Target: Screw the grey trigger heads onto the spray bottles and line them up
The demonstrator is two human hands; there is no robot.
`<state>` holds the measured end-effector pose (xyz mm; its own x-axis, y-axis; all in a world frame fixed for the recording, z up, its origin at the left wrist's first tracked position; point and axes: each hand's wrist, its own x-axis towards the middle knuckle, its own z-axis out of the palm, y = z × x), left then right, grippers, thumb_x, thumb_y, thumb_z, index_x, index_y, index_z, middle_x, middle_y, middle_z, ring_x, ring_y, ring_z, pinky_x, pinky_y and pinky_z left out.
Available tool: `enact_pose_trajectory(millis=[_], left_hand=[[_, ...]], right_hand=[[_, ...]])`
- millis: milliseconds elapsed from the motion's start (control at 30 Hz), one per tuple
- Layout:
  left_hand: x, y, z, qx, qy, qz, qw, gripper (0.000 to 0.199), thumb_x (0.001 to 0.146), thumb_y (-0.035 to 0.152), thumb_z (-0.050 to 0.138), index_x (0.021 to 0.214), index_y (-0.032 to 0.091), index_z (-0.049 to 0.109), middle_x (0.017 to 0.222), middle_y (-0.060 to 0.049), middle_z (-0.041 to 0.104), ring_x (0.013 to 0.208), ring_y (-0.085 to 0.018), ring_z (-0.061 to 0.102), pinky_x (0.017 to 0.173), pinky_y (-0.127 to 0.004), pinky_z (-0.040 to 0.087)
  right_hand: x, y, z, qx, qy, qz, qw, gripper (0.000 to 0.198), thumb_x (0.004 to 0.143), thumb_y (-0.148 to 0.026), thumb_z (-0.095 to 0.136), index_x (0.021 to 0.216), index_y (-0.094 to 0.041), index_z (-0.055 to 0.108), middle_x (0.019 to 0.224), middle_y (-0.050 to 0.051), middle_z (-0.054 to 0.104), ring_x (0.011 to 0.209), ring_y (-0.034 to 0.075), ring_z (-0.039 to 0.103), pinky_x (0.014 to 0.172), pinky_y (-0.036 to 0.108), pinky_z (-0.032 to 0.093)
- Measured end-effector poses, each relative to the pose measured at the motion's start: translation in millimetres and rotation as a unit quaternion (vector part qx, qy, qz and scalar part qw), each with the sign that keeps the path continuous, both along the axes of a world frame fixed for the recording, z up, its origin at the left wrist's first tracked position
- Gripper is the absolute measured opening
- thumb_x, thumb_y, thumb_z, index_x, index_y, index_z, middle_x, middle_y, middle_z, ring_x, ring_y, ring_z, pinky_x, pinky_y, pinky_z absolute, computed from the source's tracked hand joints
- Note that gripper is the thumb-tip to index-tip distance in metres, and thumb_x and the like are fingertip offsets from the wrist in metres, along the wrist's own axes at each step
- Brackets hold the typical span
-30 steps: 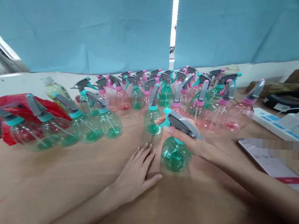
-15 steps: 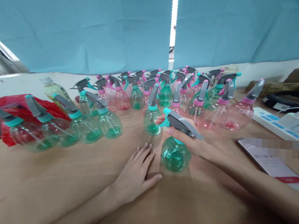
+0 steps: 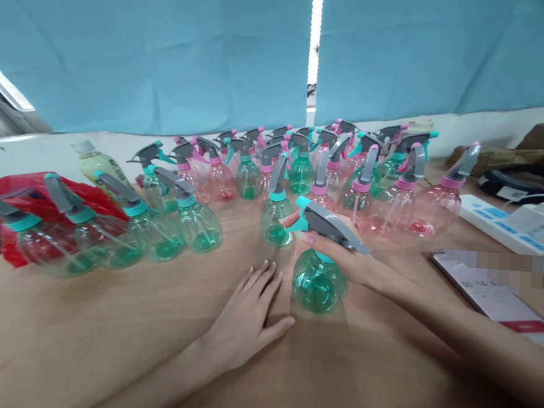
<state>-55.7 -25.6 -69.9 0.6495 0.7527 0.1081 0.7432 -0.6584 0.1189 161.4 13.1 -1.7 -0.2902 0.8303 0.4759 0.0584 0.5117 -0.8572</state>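
Observation:
My right hand (image 3: 339,243) is wrapped round the neck of a green spray bottle (image 3: 320,285) with a grey and turquoise trigger head, its nozzle pointing left. The bottle stands upright at the table's middle; part of its neck is hidden by my fingers. Flat on the wooden table (image 3: 160,339) rests my left hand (image 3: 250,314), fingers stretched, just left of that bottle and holding nothing. Right behind the held bottle is another green spray bottle (image 3: 278,220), close to my right fingertips.
Several green spray bottles (image 3: 200,227) line the left side, before a red plastic bag (image 3: 95,198) and a drink bottle (image 3: 100,164). Pink spray bottles (image 3: 432,209) and green ones crowd the back. At right lie a phone (image 3: 480,287) and a power strip (image 3: 498,226).

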Motion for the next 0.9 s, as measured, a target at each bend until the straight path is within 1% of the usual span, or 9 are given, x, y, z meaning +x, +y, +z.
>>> enact_pose_trajectory(millis=[100, 200, 300, 467, 633, 800, 900], left_hand=[[0.6, 0.0, 1.2, -0.003, 0.003, 0.003, 1.0, 0.071, 0.095, 0.06, 0.039, 0.144, 0.009, 0.035, 0.151, -0.017, 0.033, 0.141, -0.031, 0.027, 0.113, -0.052, 0.025], [0.8, -0.6, 2.3, -0.007, 0.011, 0.004, 1.0, 0.072, 0.095, 0.06, 0.04, 0.143, 0.006, 0.035, 0.151, -0.019, 0.033, 0.141, -0.031, 0.027, 0.113, -0.053, 0.025], [0.3, -1.3, 2.5, -0.001, 0.005, 0.003, 1.0, 0.071, 0.095, 0.059, 0.04, 0.144, 0.009, 0.035, 0.15, -0.018, 0.034, 0.141, -0.031, 0.028, 0.113, -0.052, 0.025], [-0.1, -1.4, 2.0, 0.005, -0.001, -0.001, 1.0, 0.068, 0.095, 0.058, 0.041, 0.144, 0.012, 0.035, 0.151, -0.017, 0.034, 0.141, -0.031, 0.028, 0.113, -0.052, 0.025], [0.8, -0.9, 3.2, -0.003, 0.011, 0.004, 1.0, 0.07, 0.095, 0.059, 0.04, 0.144, 0.01, 0.035, 0.151, -0.017, 0.033, 0.141, -0.03, 0.027, 0.114, -0.052, 0.024], [0.7, -0.4, 2.8, -0.009, 0.019, 0.005, 1.0, 0.071, 0.095, 0.059, 0.04, 0.144, 0.008, 0.034, 0.152, -0.018, 0.032, 0.142, -0.03, 0.026, 0.114, -0.051, 0.023], [0.4, -0.1, 1.9, -0.008, 0.015, 0.005, 1.0, 0.071, 0.095, 0.058, 0.041, 0.143, 0.007, 0.035, 0.152, -0.018, 0.032, 0.142, -0.03, 0.026, 0.114, -0.051, 0.024]], right_hand=[[0.9, 2.1, -0.8, 0.016, -0.005, 0.016, 1.0, 0.016, 0.084, -0.035, 0.062, 0.094, -0.023, 0.063, 0.076, -0.002, 0.057, 0.063, 0.012, 0.048, 0.064, 0.029, 0.042], [1.5, 4.2, -1.2, 0.049, -0.008, 0.016, 0.999, 0.013, 0.085, -0.034, 0.061, 0.089, -0.022, 0.061, 0.079, -0.001, 0.058, 0.066, 0.012, 0.049, 0.063, 0.028, 0.042], [2.0, 6.2, -1.3, 0.068, -0.022, 0.007, 0.997, 0.012, 0.086, -0.033, 0.06, 0.083, -0.022, 0.057, 0.074, -0.003, 0.054, 0.065, 0.012, 0.047, 0.061, 0.027, 0.039], [2.2, 7.7, -1.5, 0.092, -0.02, 0.003, 0.996, 0.025, 0.087, -0.03, 0.059, 0.068, -0.022, 0.045, 0.064, -0.007, 0.041, 0.057, 0.009, 0.035, 0.054, 0.026, 0.031], [1.9, 3.6, 1.2, 0.087, -0.035, -0.004, 0.996, 0.031, 0.088, -0.029, 0.056, 0.065, -0.022, 0.037, 0.062, -0.006, 0.034, 0.055, 0.01, 0.028, 0.052, 0.027, 0.027], [1.7, 1.4, 1.4, 0.095, -0.035, -0.028, 0.994, 0.031, 0.089, -0.035, 0.054, 0.065, -0.024, 0.038, 0.064, -0.005, 0.032, 0.056, 0.012, 0.029, 0.053, 0.028, 0.028], [1.6, 2.4, 2.1, 0.096, -0.044, -0.023, 0.994, 0.032, 0.088, -0.033, 0.055, 0.064, -0.023, 0.037, 0.062, -0.006, 0.032, 0.055, 0.011, 0.028, 0.052, 0.027, 0.028]])
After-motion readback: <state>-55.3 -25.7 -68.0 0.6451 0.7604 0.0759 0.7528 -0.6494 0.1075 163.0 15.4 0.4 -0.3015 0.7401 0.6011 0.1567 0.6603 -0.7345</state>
